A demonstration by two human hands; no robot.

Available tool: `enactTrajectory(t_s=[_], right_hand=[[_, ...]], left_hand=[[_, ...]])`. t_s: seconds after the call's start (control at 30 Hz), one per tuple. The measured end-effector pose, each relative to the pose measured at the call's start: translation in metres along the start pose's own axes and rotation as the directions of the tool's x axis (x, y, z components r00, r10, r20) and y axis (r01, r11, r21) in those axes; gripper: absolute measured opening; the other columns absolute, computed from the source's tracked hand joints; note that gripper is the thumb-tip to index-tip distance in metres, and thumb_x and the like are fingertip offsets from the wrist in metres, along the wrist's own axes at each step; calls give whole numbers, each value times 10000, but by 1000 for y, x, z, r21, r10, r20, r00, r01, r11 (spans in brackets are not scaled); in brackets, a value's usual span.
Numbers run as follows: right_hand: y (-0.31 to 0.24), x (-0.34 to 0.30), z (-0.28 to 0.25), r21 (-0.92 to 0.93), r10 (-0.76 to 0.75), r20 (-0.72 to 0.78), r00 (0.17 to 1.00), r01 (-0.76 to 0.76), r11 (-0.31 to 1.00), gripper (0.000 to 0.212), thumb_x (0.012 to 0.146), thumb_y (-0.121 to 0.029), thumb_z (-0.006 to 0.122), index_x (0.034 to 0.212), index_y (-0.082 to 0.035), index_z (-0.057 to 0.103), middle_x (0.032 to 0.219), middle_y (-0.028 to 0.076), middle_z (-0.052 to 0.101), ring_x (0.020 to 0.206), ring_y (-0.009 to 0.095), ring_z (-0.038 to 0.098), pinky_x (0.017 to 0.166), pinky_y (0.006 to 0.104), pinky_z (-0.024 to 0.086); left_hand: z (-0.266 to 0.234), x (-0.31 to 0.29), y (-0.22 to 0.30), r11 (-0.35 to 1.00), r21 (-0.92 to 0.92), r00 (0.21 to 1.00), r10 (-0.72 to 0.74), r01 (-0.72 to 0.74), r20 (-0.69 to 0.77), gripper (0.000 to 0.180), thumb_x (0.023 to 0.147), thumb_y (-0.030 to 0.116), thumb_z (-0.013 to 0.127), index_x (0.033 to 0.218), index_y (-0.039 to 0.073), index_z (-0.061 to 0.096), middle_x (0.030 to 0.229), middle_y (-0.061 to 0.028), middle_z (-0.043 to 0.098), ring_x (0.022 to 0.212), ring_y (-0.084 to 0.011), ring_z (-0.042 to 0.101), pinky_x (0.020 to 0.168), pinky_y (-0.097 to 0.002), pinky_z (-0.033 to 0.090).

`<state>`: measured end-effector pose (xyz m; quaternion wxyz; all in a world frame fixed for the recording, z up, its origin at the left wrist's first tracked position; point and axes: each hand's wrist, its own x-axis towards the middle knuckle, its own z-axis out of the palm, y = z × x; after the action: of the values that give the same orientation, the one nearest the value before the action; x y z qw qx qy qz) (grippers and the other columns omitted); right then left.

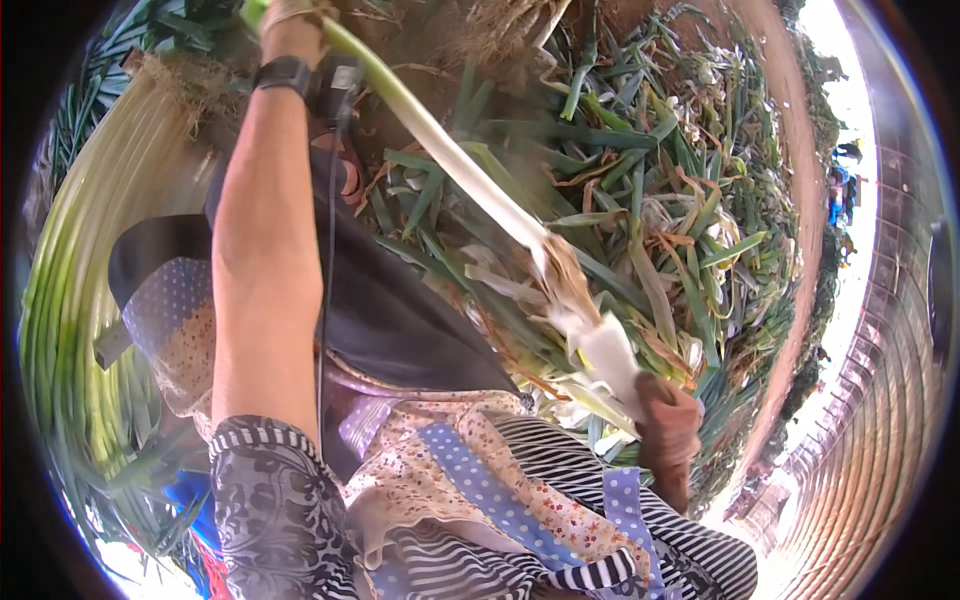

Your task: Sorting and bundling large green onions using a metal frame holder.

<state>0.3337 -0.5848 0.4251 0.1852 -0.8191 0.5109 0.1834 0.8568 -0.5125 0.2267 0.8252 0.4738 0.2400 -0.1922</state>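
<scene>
A long green onion (455, 160) runs slantwise across the view, green at its upper left end and white lower down. My left hand (293, 30), with a dark watch at the wrist, is closed around the green part near the top edge. My right hand (672, 425), low at the right, is closed on loose whitish outer leaves (608, 355). These leaves stretch from the brown, ragged lower end of the stalk to my right fingers, and look partly blurred. Whether they are still joined to the stalk, I cannot tell.
At the left lies a big bundle of long green onions (85, 280), roots up and leaves down. A wide heap of stripped leaves (650, 190) covers the ground ahead and right. Patterned apron cloth (480, 460) covers my lap. A ribbed curved wall (880, 420) rises at far right.
</scene>
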Motion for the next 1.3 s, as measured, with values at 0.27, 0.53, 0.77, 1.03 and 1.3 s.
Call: enactTrajectory(t_s=[0.27, 0.53, 0.77, 1.03, 1.3], right_hand=[[22, 94, 28, -141, -5, -378, 926, -52, 989, 648, 723, -359, 751, 1273, -103, 525, 1146, 166, 604, 1039, 306, 592, 896, 394, 470], [-51, 178, 81, 14, -768, -382, 515, 834, 552, 145, 793, -119, 683, 920, -158, 624, 902, 100, 623, 814, 231, 623, 681, 320, 526], [-80, 145, 84, 959, -578, 41, 815, 131, 253, 198, 934, -82, 491, 740, -104, 459, 571, -10, 444, 457, 95, 362, 486, 276, 366], [-79, 76, 42, 211, -802, 43, 596, 779, 591, 345, 679, -44, 592, 1003, -156, 632, 753, 43, 620, 659, 241, 595, 586, 338, 469], [-1, 0, -4, 371, -213, -97, 972, 234, 899, 147, 786, -61, 575, 891, 29, 625, 577, 22, 513, 450, 101, 454, 418, 246, 358]], left_hand=[[12, -10, 2, 978, -64, 964, 186, -201, -188, 413, 808, 361, 720, 759, 33, 472, 557, -64, 477, 425, -183, 476, 401, -297, 450], [34, -40, 6, 986, -128, 971, 76, -107, -225, 439, 776, 375, 753, 760, 39, 471, 591, -64, 460, 443, -184, 464, 408, -303, 442], [27, -17, 7, 970, -213, 987, 85, -114, -139, 424, 779, 404, 745, 803, 77, 476, 590, -46, 456, 434, -180, 474, 398, -300, 435], [20, -14, -22, 994, -98, 999, -52, 52, 8, 400, 807, 421, 714, 829, 105, 470, 559, -28, 486, 400, -165, 480, 368, -333, 451], [5, 13, -6, 968, -244, 992, 78, -51, 103, 442, 801, 450, 713, 808, 96, 448, 596, -42, 468, 441, -167, 468, 425, -297, 477]])
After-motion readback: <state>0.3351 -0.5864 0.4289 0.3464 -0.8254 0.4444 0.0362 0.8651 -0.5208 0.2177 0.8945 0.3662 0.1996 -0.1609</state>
